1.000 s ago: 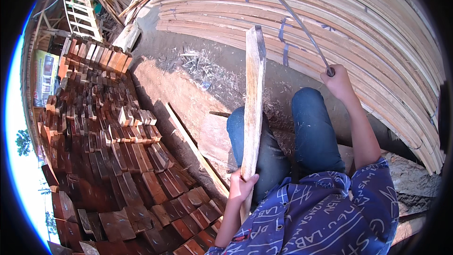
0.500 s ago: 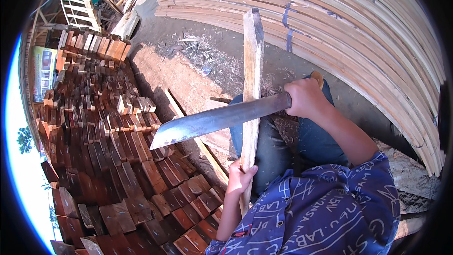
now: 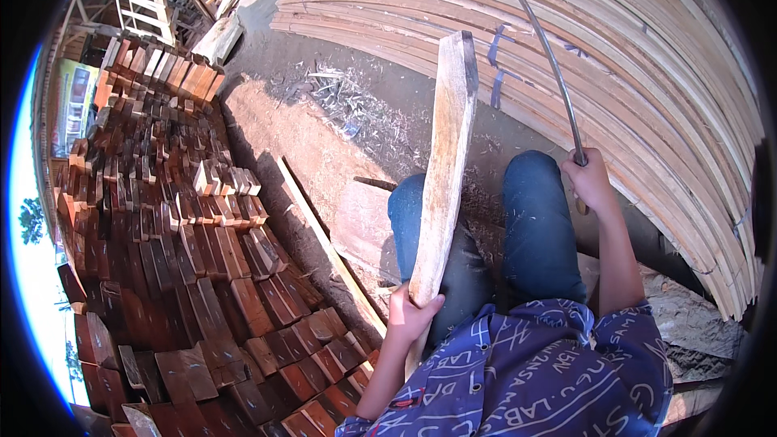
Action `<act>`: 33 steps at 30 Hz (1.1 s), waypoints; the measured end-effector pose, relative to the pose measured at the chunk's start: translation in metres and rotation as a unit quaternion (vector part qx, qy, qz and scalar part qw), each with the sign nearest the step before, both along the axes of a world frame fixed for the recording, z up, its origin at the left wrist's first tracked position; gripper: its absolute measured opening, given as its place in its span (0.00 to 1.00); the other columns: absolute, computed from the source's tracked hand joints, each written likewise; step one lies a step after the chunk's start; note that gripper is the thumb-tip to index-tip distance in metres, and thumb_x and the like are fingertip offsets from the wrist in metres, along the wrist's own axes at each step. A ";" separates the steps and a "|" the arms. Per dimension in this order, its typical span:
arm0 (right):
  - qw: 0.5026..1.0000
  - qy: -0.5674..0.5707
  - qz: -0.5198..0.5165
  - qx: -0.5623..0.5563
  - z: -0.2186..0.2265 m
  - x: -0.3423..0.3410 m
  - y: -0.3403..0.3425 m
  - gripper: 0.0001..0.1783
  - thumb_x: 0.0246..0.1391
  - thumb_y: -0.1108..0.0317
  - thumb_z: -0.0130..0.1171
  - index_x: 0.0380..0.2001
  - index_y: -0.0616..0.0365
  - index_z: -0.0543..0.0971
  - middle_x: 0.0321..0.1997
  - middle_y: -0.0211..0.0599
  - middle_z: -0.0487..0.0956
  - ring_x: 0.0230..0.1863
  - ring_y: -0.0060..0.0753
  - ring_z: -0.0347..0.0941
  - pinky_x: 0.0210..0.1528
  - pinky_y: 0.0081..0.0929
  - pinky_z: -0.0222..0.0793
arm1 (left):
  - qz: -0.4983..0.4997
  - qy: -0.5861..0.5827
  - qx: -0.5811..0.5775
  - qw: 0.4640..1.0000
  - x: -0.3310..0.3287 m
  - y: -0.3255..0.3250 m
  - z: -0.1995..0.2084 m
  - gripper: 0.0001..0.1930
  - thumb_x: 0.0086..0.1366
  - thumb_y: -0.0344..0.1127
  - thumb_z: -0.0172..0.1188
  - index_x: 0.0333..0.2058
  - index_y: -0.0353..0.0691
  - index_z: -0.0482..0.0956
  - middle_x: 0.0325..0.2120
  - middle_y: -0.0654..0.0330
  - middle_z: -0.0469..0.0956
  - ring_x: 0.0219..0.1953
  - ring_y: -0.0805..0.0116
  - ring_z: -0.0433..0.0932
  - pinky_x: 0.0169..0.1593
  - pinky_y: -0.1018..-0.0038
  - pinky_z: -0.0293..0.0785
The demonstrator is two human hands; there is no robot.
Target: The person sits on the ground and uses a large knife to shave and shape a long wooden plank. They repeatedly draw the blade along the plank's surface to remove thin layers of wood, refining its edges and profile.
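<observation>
My left hand (image 3: 411, 317) is closed around the lower part of a rough wooden stick (image 3: 443, 170). The stick stands tilted up and away from me, its far end darker, passing over my left thigh. Off to the right, my right hand (image 3: 591, 178) grips the handle of a machete (image 3: 547, 44). Its long blade is raised, seen nearly edge-on, and points up and away over the stacked strips. Blade and stick are apart.
Long pale wooden strips (image 3: 364, 12), tied in bundles, curve along the far and right side. A large stack of reddish-brown wood blocks (image 3: 186, 275) fills the left. Shavings (image 3: 348, 101) lie on the ground ahead. A thin batten (image 3: 324, 243) lies beside the blocks.
The machete has lifted off the stick and swung up to the right with my right hand. The stick has turned a little, its far end shifting right.
</observation>
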State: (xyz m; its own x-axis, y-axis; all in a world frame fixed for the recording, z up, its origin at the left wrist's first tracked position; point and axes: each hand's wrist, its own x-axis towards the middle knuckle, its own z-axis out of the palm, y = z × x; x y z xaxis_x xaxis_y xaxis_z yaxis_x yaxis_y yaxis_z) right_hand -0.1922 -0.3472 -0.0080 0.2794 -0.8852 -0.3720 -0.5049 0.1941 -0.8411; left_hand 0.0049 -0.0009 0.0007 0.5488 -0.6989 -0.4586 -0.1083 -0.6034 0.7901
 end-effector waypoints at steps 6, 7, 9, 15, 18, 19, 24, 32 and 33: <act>0.966 0.086 0.214 -0.117 0.032 0.007 0.057 0.12 0.44 0.65 0.64 0.19 0.64 0.77 0.16 0.45 0.74 0.19 0.44 0.73 0.28 0.38 0.69 | 0.031 -0.038 0.019 0.999 -0.008 -0.003 0.001 0.21 0.50 0.34 0.71 0.41 0.29 0.79 0.34 0.49 0.83 0.38 0.62 0.83 0.44 0.68 0.77; 0.953 0.096 0.246 -0.148 0.035 0.013 0.061 0.11 0.43 0.64 0.64 0.20 0.62 0.77 0.17 0.45 0.75 0.20 0.46 0.74 0.28 0.39 0.69 | 0.029 -0.043 0.016 0.999 -0.008 -0.001 -0.004 0.21 0.50 0.34 0.72 0.41 0.29 0.79 0.33 0.49 0.83 0.37 0.62 0.83 0.44 0.68 0.77; 0.920 0.111 0.313 -0.208 0.036 0.026 0.068 0.10 0.39 0.63 0.64 0.20 0.58 0.79 0.19 0.45 0.77 0.23 0.50 0.76 0.29 0.41 0.71 | 0.023 -0.047 0.027 0.998 -0.007 -0.002 0.000 0.21 0.50 0.33 0.71 0.41 0.29 0.79 0.33 0.49 0.83 0.37 0.63 0.83 0.44 0.69 0.77; 0.870 0.097 0.407 -0.262 0.035 0.066 0.082 0.09 0.30 0.62 0.65 0.17 0.54 0.79 0.20 0.43 0.79 0.26 0.49 0.78 0.31 0.43 0.73 | 0.011 -0.010 0.025 1.000 -0.002 -0.005 0.011 0.17 0.52 0.31 0.68 0.40 0.30 0.79 0.31 0.55 0.82 0.34 0.69 0.79 0.42 0.71 0.75; 0.870 0.094 0.398 -0.277 0.023 0.073 0.088 0.10 0.30 0.62 0.65 0.17 0.55 0.78 0.20 0.43 0.79 0.26 0.49 0.78 0.31 0.43 0.73 | 0.007 0.005 0.007 1.000 0.000 0.000 0.008 0.16 0.53 0.31 0.67 0.39 0.30 0.78 0.30 0.58 0.81 0.33 0.72 0.77 0.41 0.72 0.74; 0.870 0.095 0.391 -0.283 0.021 0.074 0.088 0.11 0.29 0.62 0.65 0.17 0.56 0.78 0.20 0.42 0.79 0.26 0.49 0.78 0.31 0.43 0.74 | 0.000 0.008 0.011 1.000 0.003 -0.002 0.011 0.16 0.53 0.31 0.68 0.40 0.30 0.79 0.30 0.57 0.82 0.33 0.71 0.78 0.42 0.72 0.75; 0.861 0.104 0.365 -0.338 0.016 0.079 0.073 0.11 0.26 0.63 0.65 0.16 0.55 0.76 0.19 0.41 0.77 0.26 0.49 0.78 0.30 0.43 0.73 | 0.037 0.016 0.009 0.999 -0.004 -0.002 0.002 0.18 0.52 0.32 0.70 0.40 0.30 0.79 0.31 0.54 0.83 0.34 0.69 0.81 0.42 0.71 0.76; 0.940 0.178 0.089 -0.277 0.012 0.056 -0.024 0.15 0.39 0.62 0.64 0.23 0.66 0.79 0.21 0.53 0.78 0.29 0.53 0.79 0.35 0.43 0.74 | 0.050 -0.023 0.008 0.998 -0.010 0.001 0.000 0.21 0.52 0.34 0.71 0.42 0.29 0.78 0.33 0.52 0.83 0.36 0.68 0.82 0.43 0.70 0.77; 0.957 0.153 0.063 -0.240 0.009 0.046 -0.039 0.15 0.42 0.62 0.63 0.20 0.67 0.77 0.18 0.51 0.76 0.24 0.50 0.77 0.30 0.41 0.73 | 0.052 -0.003 0.007 0.999 -0.008 0.005 -0.003 0.21 0.52 0.33 0.71 0.42 0.29 0.78 0.34 0.52 0.83 0.37 0.68 0.82 0.43 0.70 0.77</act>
State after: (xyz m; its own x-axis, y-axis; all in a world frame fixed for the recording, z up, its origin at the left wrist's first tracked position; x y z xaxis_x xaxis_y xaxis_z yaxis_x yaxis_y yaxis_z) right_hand -0.1459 -0.3866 0.0009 0.3383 -0.9409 -0.0137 -0.7360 -0.2555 -0.6269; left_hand -0.0030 0.0039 -0.0021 0.6206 -0.6309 -0.4656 -0.0481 -0.6233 0.7805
